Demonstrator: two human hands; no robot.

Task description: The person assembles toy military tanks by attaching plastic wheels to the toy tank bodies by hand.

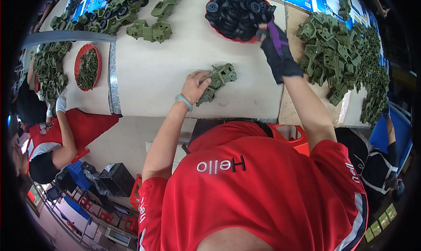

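Observation:
My left hand (196, 87), bare with a pale bangle at its wrist, is closed round the left side of an olive-green plastic toy vehicle body (224, 74) on the table. The body has an open frame, and its lower end shows past my thumb. My right hand (277, 49), in a dark fingerless glove with a purple strip, is at the right edge of a red basket (256, 41) heaped with black toy wheels (234, 15). The bare fingertips are against the wheels. Blur and the dark glove hide whether they grip one.
Green vehicle parts (329, 53) pile up on the right. More bodies (151, 30) lie at the far left, some with wheels. A red basket of small green parts (87, 69) stands beyond a metal divider (113, 80). A co-worker's gloved hand (61, 104) is at the left table.

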